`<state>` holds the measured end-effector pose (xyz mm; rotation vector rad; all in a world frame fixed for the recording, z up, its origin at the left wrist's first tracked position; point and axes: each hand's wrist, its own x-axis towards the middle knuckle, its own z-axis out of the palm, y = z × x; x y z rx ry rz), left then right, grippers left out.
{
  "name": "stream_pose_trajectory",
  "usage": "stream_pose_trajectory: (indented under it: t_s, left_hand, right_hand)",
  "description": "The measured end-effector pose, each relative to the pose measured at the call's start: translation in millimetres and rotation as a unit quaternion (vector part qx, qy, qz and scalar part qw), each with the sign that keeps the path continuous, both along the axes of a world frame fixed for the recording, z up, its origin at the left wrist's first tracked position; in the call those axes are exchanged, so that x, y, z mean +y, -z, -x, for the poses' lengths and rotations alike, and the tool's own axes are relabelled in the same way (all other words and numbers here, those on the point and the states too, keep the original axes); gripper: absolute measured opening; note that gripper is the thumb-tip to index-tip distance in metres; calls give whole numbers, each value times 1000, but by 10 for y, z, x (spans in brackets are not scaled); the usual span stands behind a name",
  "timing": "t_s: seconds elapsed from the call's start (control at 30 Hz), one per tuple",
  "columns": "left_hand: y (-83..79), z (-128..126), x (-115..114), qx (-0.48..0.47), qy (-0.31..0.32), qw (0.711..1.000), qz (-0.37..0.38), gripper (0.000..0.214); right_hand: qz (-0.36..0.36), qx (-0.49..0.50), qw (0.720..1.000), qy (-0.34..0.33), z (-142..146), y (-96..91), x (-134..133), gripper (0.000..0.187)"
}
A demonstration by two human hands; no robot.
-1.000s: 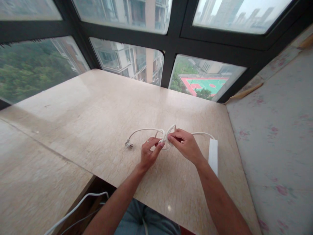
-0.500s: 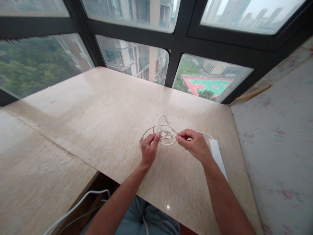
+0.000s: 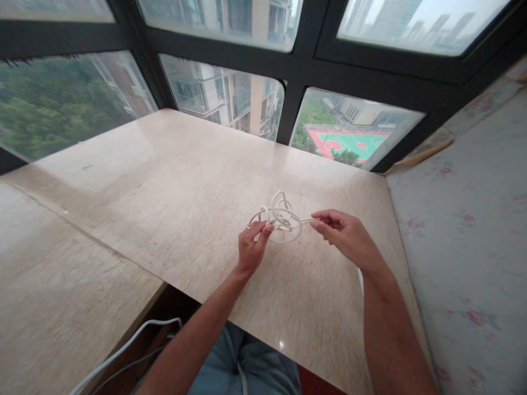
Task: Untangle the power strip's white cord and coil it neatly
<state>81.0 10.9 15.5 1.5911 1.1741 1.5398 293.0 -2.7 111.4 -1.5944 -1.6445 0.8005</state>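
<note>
A white power cord is bunched into a loose knot of loops just above the marble tabletop. My left hand pinches the left side of the knot with thumb and fingertips. My right hand pinches the cord's strand that comes out of the knot on the right. A sliver of the white power strip shows behind my right forearm; most of it is hidden. The plug is hidden behind my left hand.
The beige marble top runs to dark-framed windows at the back. A floral padded surface borders the table on the right. Another white cable hangs below the table's front edge at left, by my knees.
The cord went from a flat spread with the plug lying out left to a tighter knot of loops. My right hand has pulled away to the right, covering the power strip.
</note>
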Motion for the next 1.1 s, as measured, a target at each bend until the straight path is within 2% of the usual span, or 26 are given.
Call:
stream_pose_trajectory:
  t_s: [0.1, 0.17, 0.27, 0.4, 0.57, 0.73, 0.8, 0.93, 1.03, 1.1]
  left_hand:
    - [-12, -22, -25, 17, 30, 999, -30, 25]
    - [-10, -32, -38, 30, 46, 998, -43, 23]
    - [2, -36, -42, 41, 56, 996, -61, 21]
    - [4, -33, -36, 45, 45, 996, -69, 22]
    - [-10, -33, -42, 47, 52, 995, -66, 22]
    - [-12, -22, -39, 38, 22, 998, -37, 24]
    - [-14, -11, -26, 31, 12, 999, -29, 27]
    - [-14, 8, -1, 23, 7, 1000, -12, 32]
    - [4, 2, -9, 36, 36, 998, -46, 26]
    - [26, -14, -30, 58, 66, 992, -84, 21]
  right_hand:
    - [-125, -9, 992, 34, 151, 32, 28, 31]
    - [-185, -47, 982, 6, 284, 102, 56, 27]
    - [-221, -107, 969, -35, 418, 237, 110, 21]
    - [-218, -142, 964, -44, 409, 303, 150, 18]
    - [-147, -152, 975, -75, 299, 172, 107, 14]
    - [-77, -132, 986, -69, 107, 44, 3, 9]
    - [-65, -112, 990, -64, 9, 10, -34, 19]
    - [-68, -70, 995, -24, -43, -26, -50, 43]
    - [-115, -45, 992, -7, 97, 0, -8, 35]
    - [-152, -63, 986, -25, 214, 51, 30, 26]
